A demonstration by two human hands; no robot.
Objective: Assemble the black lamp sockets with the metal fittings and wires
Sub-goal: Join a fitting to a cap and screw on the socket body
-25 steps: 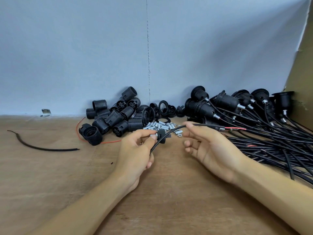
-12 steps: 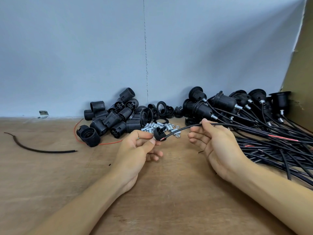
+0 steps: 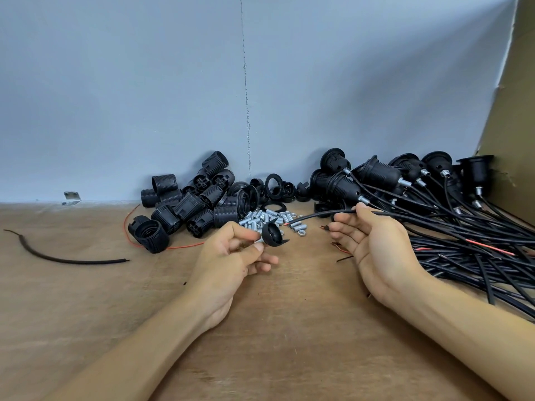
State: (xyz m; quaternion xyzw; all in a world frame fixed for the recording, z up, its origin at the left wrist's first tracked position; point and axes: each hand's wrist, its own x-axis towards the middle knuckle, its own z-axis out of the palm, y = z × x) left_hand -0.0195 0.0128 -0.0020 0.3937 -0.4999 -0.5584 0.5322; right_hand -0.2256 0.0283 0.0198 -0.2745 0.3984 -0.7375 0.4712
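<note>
On the wooden table (image 3: 289,337), at 9 o'clock from the frame centre, a curved black cable offcut (image 3: 72,259) lies alone, with a small metal bracket (image 3: 71,196) at its 12 o'clock against the blue wall (image 3: 144,96). At 3 o'clock from the offcut, one threaded socket body (image 3: 150,233) lies on its side across a thin red wire (image 3: 179,246). The main pile of black socket bodies (image 3: 199,202) sits at its 1 o'clock, along the wall. The left hand (image 3: 228,261) rests at 6 o'clock from that pile. Its thumb and forefinger pinch a black socket cap (image 3: 273,233); the other fingers are curled loosely underneath. The heap of metal fittings (image 3: 266,219) lies directly behind the cap at 12 o'clock, with loose black rings (image 3: 275,185) further back. At 3 o'clock from the cap, the right hand (image 3: 376,250) is turned palm up. Its thumb and forefinger pinch a black wire (image 3: 318,216); the remaining fingers are half curled and hold nothing. The stripped end of the wire points to 9 o'clock and ends just beside the cap; contact cannot be confirmed. Assembled sockets (image 3: 385,176) with fittings and leads are stacked at 12 o'clock from the right hand. Their wire bundle (image 3: 477,256) spreads toward 4 o'clock, bounded by a cardboard panel (image 3: 515,111) at the frame's 2 o'clock
</note>
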